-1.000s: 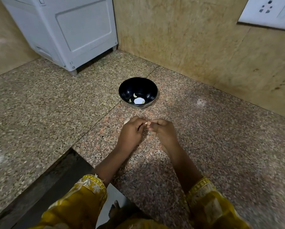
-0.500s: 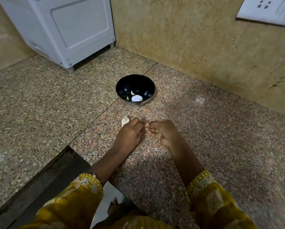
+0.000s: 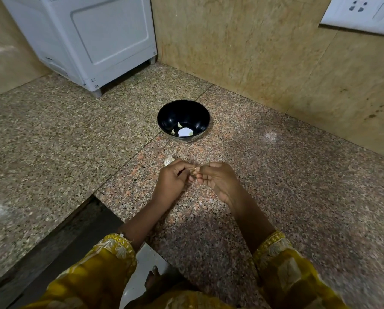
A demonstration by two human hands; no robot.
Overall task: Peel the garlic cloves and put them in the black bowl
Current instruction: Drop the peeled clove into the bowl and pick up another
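Surroundings: speckled granite counter (image 3: 298, 197) running into a corner of tan stone wall (image 3: 253, 52); I see a white appliance (image 3: 92, 39) standing on its feet at the far left, and a white socket plate (image 3: 362, 14) on the wall at the upper right.
Black bowl: I see the black bowl (image 3: 183, 112) upright on the counter near the corner, beyond my hands and well apart from them; a few pale peeled cloves (image 3: 179, 125) lie at its bottom beside a bright white patch that I cannot identify.
Left hand: my left hand (image 3: 173, 180) is curled over the counter, its fingers (image 3: 187, 167) pinched onto a small garlic clove (image 3: 194, 171).
Right hand: my right hand (image 3: 217, 179) meets the left at the fingertips, its fingers (image 3: 205, 175) closed on the same clove from the other side.
Clove in work: it sits between the two hands, mostly hidden; I cannot tell how much skin is on it.
Loose piece: a pale bit of garlic (image 3: 169, 160) lies on the counter just beyond the left hand; whether it is a clove or skin I cannot tell.
Sleeves: yellow embroidered sleeves (image 3: 110, 259) cover both forearms at the bottom of the view.
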